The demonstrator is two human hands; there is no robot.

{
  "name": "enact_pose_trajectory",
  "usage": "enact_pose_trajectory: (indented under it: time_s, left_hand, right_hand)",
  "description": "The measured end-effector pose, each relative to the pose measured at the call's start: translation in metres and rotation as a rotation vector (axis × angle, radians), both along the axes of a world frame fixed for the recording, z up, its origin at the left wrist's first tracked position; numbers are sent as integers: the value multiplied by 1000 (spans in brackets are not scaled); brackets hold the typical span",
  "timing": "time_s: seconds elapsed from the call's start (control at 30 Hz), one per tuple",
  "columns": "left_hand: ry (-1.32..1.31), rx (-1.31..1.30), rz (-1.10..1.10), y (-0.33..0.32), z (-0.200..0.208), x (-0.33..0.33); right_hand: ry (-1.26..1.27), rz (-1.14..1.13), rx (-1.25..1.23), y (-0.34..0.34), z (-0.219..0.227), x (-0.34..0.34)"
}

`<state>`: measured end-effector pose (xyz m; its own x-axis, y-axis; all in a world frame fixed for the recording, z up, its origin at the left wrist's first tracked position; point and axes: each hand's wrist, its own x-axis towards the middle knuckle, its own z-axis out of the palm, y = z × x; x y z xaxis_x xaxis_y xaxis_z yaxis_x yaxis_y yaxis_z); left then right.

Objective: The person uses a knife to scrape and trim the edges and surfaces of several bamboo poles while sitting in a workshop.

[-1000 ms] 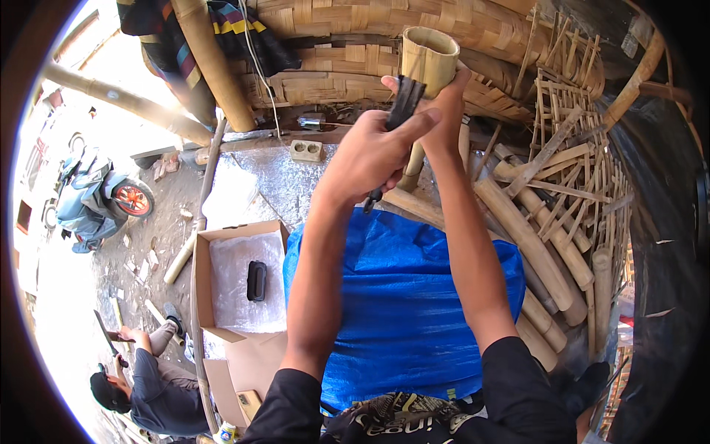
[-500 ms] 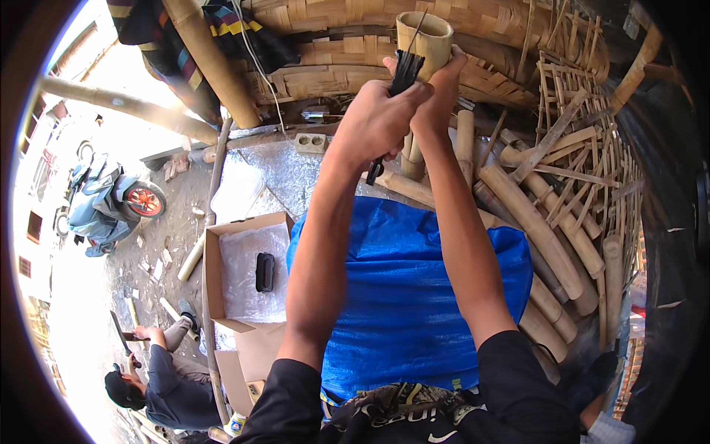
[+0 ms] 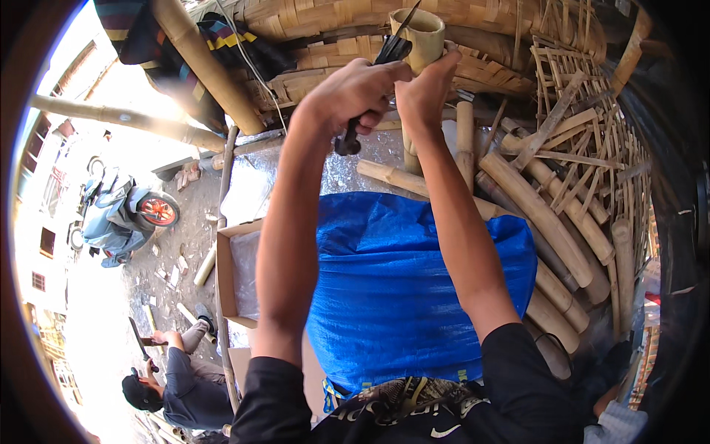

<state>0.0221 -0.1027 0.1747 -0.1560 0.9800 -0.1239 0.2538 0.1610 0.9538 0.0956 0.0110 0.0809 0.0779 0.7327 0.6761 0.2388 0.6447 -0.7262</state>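
Observation:
High in the middle of the head view, my left hand (image 3: 355, 90) is closed round the dark handle of a knife (image 3: 394, 49). Its rounded butt sticks out below my fist, and the thin blade points up and to the right across the left side of a bamboo cup (image 3: 424, 46). My right hand (image 3: 430, 85) grips this pale cup from the right and below, with its open mouth upward. My fingers hide the cup's lower part. Whether the blade's edge touches the bamboo I cannot tell.
A blue tarpaulin-like sheet (image 3: 399, 288) lies under my forearms. Cut bamboo poles (image 3: 532, 222) and split strips are piled on the right. A cardboard box (image 3: 226, 274) sits left, partly behind my arm. Lower left, another person (image 3: 185, 388) holds a long blade; a motorbike (image 3: 122, 214) stands beyond.
My left hand has moved left and slightly up, tilting the knife further to the right. The cup has shifted a little up and left. My left forearm now covers much of the box.

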Motion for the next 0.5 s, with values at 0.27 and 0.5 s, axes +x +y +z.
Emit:
enact_pose_trajectory:
  time_s: [0.27,0.5]
  left_hand:
    - [317,-493,-214,44,80,-35]
    - [708,-553,-27,64,78,-20]
  right_hand:
    - [-161,-324,-84,4,19,0]
    - [-180,-359,-74,5,14,3]
